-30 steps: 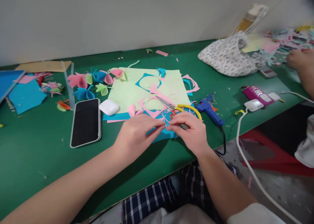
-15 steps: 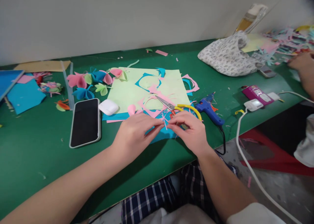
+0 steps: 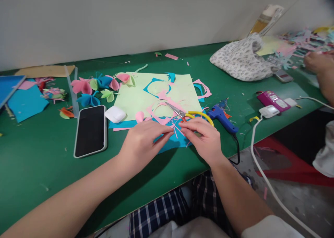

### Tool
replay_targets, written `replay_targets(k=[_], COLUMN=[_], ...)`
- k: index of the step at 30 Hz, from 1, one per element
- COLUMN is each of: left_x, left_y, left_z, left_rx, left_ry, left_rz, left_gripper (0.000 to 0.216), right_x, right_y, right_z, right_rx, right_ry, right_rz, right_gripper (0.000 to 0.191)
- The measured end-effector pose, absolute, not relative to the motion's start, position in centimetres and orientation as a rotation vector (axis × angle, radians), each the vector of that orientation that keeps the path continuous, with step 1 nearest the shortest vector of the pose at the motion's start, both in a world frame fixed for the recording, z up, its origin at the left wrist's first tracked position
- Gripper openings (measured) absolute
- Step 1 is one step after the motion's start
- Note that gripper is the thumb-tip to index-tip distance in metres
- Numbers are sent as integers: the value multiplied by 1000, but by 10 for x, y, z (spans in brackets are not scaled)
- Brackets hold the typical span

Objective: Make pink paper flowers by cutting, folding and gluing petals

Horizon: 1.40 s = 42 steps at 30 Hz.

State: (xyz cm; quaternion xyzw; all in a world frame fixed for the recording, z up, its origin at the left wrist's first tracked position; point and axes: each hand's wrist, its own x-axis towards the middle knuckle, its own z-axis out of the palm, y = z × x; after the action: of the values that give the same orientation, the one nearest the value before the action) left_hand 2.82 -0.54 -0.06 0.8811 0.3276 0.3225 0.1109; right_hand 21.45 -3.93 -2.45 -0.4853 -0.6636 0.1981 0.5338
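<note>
My left hand (image 3: 142, 141) and my right hand (image 3: 203, 138) meet over a blue paper sheet (image 3: 173, 142) near the table's front edge. Their fingertips pinch thin pink paper strips (image 3: 177, 129) between them. Just behind my right hand lie scissors with yellow handles (image 3: 189, 114) on a light green sheet (image 3: 159, 93) strewn with pink and blue cut-outs.
A black phone (image 3: 90, 130) and a white earbud case (image 3: 115, 114) lie left of my hands. Folded paper flowers (image 3: 90, 87) sit behind them. A blue glue gun (image 3: 221, 115) lies to the right, then a white cable (image 3: 257, 154), a patterned cloth bag (image 3: 241, 60) and another person's hand (image 3: 317, 62).
My fingertips have drawn slightly apart, and the pink strips show a little more between them. The other person's hand at far right has shifted a bit.
</note>
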Motion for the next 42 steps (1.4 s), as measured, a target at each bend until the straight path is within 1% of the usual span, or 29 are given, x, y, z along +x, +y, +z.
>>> replay_targets(k=[8,12,17,22,33,36,39,40,42], left_x=[28,29,31,30,31,32,31,31,31], left_y=[-6,-7,-8,-7,-7,-7,-5,-5,-5], left_z=[-1,-1,1,0,2,1,0,-1,-2], left_rx=[2601,2650,2717,2745,2703,2686,2678,2687,2732], left_ry=[957,917,867,790,671,746,891,924,949], left_rz=[942,968,997,987,928,961,1052,1077,1111], left_gripper=[14,14,10,8,11,9,8,8,8], right_x=[213,212,211,211,211,211,212,212,211], right_y=[-38,-38,-38,-39,-40,-41,-42,-43,-43], right_z=[-23,-22,-20,-21,-27,-27,-27,-27,-27], right_rx=[-1085,-1073,-1066,-1050,-971,-994,-1013,-1015,-1031], right_ry=[-1569,-1587,-1615,-1633,-1639,-1564,-1441,-1404,-1341], right_rz=[497,525,568,623,823,954,1095,1121,1133], right_gripper=[6,6,15,19,28,34,45,46,41])
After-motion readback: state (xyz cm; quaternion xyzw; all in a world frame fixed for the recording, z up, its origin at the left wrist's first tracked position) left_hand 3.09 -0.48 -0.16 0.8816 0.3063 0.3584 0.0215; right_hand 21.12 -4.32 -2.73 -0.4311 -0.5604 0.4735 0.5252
